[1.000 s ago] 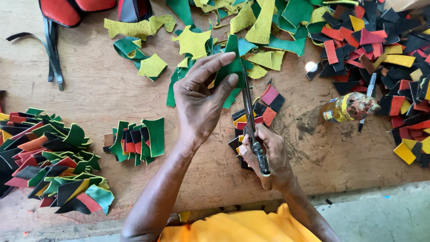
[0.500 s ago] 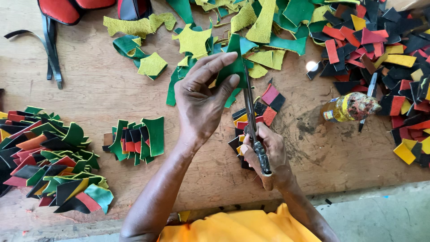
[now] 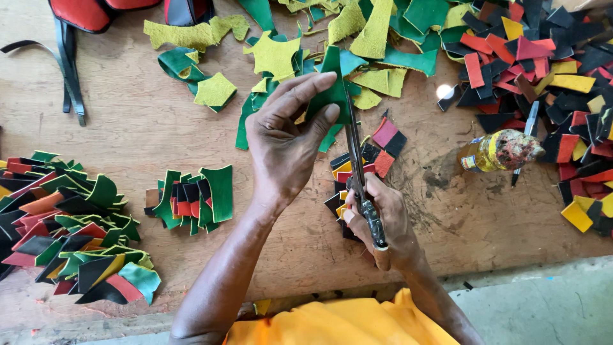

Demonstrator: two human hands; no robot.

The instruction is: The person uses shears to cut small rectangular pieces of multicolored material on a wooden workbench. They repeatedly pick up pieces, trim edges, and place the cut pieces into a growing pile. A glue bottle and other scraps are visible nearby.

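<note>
Head view over a worn wooden bench (image 3: 115, 128), with places given relative to the long dark metal shears (image 3: 359, 172) at centre. The left hand (image 3: 284, 144), just left of the blades, is closed in a pinch on a green leather offcut (image 3: 333, 86), thumb beneath and fingers on top, which holds the piece taut and raised so that its edge meets the blades. The right hand (image 3: 383, 220) is wrapped around the shear handles at their near end, fingers curled tight; the blades point away from the person, and how far apart they stand cannot be told. Directly beneath the shears lies a small pile of cut red, black and yellow leather shapes (image 3: 367, 166), apparently where trimmed pieces fall. Well to the left sit a small stack of green, red and black cut pieces (image 3: 195, 198) and, further left, a large heap of sorted mixed-colour pieces (image 3: 70, 230). Beyond the blade tips spread loose yellow-green and green leather scraps (image 3: 281, 54). To the right lies a small yellow glue bottle (image 3: 495, 151) on its side, and past it a scatter of black, red and yellow offcuts (image 3: 549, 57).
</note>
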